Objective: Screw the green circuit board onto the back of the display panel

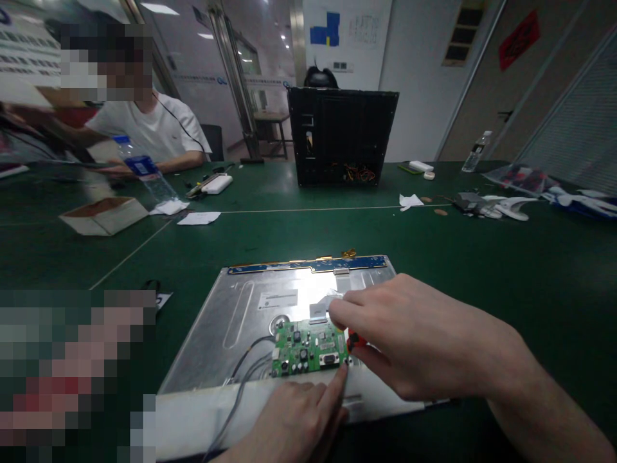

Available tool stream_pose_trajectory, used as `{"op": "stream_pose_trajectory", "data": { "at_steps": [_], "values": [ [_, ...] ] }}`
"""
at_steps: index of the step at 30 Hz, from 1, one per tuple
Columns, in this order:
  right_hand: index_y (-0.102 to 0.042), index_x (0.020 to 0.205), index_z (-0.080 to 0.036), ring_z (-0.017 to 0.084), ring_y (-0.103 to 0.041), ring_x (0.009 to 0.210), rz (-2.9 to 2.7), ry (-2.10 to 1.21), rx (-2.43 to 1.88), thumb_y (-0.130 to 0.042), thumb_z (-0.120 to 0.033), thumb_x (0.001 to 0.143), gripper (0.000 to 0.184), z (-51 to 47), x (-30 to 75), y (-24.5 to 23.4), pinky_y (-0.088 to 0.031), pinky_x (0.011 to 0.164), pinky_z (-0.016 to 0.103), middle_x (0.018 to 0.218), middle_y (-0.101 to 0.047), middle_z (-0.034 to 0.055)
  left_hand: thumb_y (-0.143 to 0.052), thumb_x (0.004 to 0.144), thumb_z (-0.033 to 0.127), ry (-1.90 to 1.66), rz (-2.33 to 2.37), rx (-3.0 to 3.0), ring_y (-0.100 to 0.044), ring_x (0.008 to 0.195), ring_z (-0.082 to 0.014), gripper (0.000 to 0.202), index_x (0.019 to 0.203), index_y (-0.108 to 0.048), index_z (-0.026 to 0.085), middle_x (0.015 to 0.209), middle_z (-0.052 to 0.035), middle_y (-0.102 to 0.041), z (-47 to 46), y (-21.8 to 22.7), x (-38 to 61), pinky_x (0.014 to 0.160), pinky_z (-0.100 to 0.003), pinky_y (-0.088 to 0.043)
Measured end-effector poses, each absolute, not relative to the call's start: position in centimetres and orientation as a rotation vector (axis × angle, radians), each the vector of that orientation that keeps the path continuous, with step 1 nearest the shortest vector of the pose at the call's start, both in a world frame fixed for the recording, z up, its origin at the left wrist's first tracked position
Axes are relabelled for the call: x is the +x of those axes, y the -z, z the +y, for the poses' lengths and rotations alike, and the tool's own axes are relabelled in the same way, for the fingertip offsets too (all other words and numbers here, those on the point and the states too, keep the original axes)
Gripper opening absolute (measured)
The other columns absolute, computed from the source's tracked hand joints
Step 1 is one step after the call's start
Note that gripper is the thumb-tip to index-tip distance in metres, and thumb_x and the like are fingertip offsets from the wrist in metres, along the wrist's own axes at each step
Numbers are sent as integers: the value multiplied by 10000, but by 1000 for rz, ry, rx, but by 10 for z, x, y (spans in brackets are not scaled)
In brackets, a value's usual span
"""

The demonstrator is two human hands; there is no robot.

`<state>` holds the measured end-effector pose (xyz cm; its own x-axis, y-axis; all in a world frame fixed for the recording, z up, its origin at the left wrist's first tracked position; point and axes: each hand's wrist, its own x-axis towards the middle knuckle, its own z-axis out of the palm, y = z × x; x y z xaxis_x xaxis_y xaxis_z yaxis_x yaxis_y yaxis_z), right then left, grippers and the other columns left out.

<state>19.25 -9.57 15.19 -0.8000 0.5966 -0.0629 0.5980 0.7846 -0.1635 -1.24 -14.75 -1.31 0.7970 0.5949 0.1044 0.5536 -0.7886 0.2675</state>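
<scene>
A silver metal panel (pixel 231 315), the back of a flat screen, lies on the green table in front of me. A small green circuit board (pixel 308 347) sits on its near part, with grey cables (pixel 245 366) running off to the left. My right hand (pixel 414 341) is closed around a tool with a red handle (pixel 354 339), held at the board's right edge. My left hand (pixel 294 418) rests on the panel's near edge, its index finger stretched out and touching the board's lower right corner. A white ribbon strip (pixel 322 305) lies just above the board.
A black open computer case (pixel 340 135) stands at the table's far side. At the far left sits another person in a white shirt (pixel 154 128), with a water bottle (pixel 144 170) and a cardboard box (pixel 103 215) nearby. Paper scraps and small parts lie at right (pixel 482 206).
</scene>
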Motion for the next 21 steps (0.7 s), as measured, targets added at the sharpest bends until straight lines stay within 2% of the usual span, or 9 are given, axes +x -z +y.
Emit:
{"op": "stream_pose_trajectory", "data": {
  "at_steps": [3,9,17,21],
  "values": [
    [-551,894,-205,139,-540,620,2956,281,1050,-550,-237,887,33,-95,192,-151,-305,536,281,774,-653,-1,-440,947,160,-247,900,2782,-676,604,-207,348,1282,-482,76,839,-118,-728,-148,13,-12,500,-254,-494],
    [-606,827,-210,150,-557,596,2940,237,1114,-583,-384,924,201,-94,192,-149,-252,512,293,700,-645,-9,-425,953,158,-300,911,2781,-675,605,-208,361,1303,-459,77,840,-109,-727,-148,16,-13,499,-262,-499],
    [-544,926,-199,137,-509,577,2961,244,1084,-524,-233,909,44,-94,191,-149,-268,507,288,731,-636,-7,-392,972,175,-316,906,2780,-667,581,-207,356,1293,-489,57,814,-124,-720,-149,17,-14,485,-266,-493],
    [-520,942,-191,138,-520,621,2959,281,1024,-533,-188,863,80,-96,192,-152,-315,534,277,788,-641,13,-413,968,182,-295,908,2777,-658,569,-190,344,1282,-501,74,822,-121,-722,-149,15,-13,480,-241,-482]
  ]
}}
